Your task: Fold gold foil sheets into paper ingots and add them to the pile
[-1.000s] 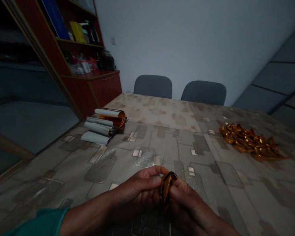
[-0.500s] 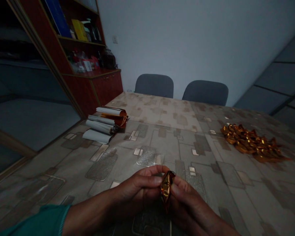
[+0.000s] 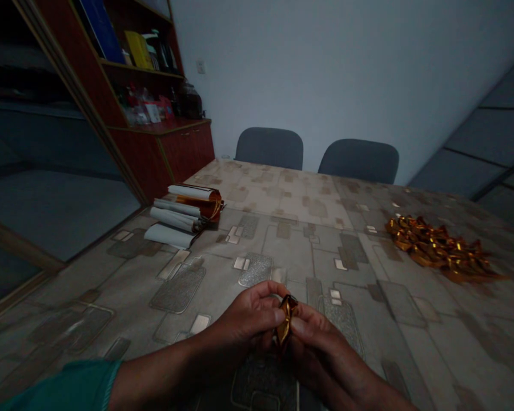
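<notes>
The left hand (image 3: 244,319) and the right hand (image 3: 325,339) meet over the near part of the table (image 3: 223,279), both with fingers narrowed on one small gold foil piece (image 3: 286,321); the left thumb presses on its left side, with the forefinger arched over toward its upper end; the right thumb lies against its right side, with the forefinger just behind; the other fingers curl beneath and are partly hidden, so I cannot tell how each one bears on it. The foil piece stands between the two sets of fingertips, its long sides running roughly away from the person, its surface creased and shiny; its lower end is lost in shadow.

Beyond the fingers and to their right, well apart, lies a cluster of gold foil pieces (image 3: 441,249), pointed and close together; beyond the fingers and to their left lies a bundle of curled sheets (image 3: 173,220), pale on the outside and gold within; farther off, straight past the fingers, two grey chairs (image 3: 269,148) stand at the far edge; a teal sleeve (image 3: 64,385) covers the left forearm, behind the left fingers.
</notes>
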Motion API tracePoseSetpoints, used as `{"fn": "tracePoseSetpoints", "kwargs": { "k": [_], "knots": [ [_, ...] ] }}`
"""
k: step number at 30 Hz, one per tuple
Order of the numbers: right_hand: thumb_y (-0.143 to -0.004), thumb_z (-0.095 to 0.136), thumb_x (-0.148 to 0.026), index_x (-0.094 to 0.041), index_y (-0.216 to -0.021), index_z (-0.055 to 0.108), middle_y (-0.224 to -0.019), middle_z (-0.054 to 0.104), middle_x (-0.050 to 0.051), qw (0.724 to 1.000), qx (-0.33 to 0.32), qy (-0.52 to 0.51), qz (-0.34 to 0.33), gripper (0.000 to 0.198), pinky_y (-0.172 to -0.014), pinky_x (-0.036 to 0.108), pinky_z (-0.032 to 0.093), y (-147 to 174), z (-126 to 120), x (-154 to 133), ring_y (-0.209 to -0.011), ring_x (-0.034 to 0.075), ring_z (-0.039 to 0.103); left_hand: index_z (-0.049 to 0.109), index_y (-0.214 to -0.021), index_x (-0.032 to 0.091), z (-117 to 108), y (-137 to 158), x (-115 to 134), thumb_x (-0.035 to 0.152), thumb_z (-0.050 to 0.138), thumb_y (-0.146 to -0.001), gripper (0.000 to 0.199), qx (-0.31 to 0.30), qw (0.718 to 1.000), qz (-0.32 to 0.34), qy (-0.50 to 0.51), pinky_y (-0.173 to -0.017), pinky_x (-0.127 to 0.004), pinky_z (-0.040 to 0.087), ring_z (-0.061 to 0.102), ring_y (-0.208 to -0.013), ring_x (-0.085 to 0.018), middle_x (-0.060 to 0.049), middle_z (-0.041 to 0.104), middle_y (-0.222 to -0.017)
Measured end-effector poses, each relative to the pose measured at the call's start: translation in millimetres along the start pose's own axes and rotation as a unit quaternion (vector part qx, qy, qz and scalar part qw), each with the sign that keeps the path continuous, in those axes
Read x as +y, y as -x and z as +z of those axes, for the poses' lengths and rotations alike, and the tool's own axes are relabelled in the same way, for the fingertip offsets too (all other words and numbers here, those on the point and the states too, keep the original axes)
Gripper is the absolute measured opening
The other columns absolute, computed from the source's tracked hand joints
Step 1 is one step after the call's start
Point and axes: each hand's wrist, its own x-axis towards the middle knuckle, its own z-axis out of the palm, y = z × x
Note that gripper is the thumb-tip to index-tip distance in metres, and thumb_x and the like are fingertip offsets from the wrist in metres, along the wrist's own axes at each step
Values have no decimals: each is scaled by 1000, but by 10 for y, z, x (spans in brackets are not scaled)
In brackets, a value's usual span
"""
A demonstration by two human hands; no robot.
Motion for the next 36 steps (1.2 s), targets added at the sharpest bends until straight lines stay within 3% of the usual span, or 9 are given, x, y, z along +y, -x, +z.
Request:
{"fn": "tracePoseSetpoints", "kwargs": {
  "k": [5,13,20,24,26,31,36],
  "knots": [
    [-77,81,-40,-14,-99,70,-87,71,7,999,29,29,6,36,-78,26,50,7,-37,5,-79,16,66,56,-102,19,32,1,-1,45,84,-69,50,2,1000,9,-3,-48,-19,36,54,-54,-8,1,59,-80],
    [-78,81,-37,-15,-101,71,-85,69,5,999,35,19,-2,33,-79,28,51,-35,-83,48,-78,17,64,57,-100,19,-3,-12,-20,41,84,-69,47,22,999,7,-42,-47,-20,34,54,-53,-8,1,60,-79],
    [-79,79,-47,-15,-88,70,-65,60,-2,997,59,-47,11,34,-56,18,45,-21,-103,60,-55,9,53,56,-109,20,49,19,25,36,83,-72,48,50,999,-13,-4,-56,-21,42,62,-64,-11,-1,64,-87],
    [-78,83,-40,-17,-94,69,-79,66,1,998,57,-35,-2,32,-68,20,49,-32,-98,67,-68,11,61,54,-106,21,38,14,22,39,85,-69,51,53,999,-12,2,-51,-19,35,57,-56,-9,2,62,-80],
    [-78,83,-41,-18,-93,68,-76,63,-1,998,52,-19,-3,32,-70,21,49,-36,-98,70,-69,11,60,53,-104,21,22,7,14,41,86,-69,52,37,999,-10,3,-50,-19,34,56,-55,-8,2,62,-80],
    [-83,74,-54,-16,-90,66,-54,45,-7,997,50,52,-16,39,-46,19,30,-26,-140,76,-46,7,34,53,-105,20,27,25,32,40,84,-74,48,-9,1000,-25,-5,-55,-20,42,61,-64,-11,0,62,-84],
    [-86,71,-53,-15,-87,64,-52,41,-9,992,46,111,-35,39,-45,20,21,-20,-149,15,-45,6,25,54,-104,20,50,52,73,36,82,-76,42,-5,999,-33,0,-56,-20,39,59,-64,-9,0,61,-84]
  ]
}}
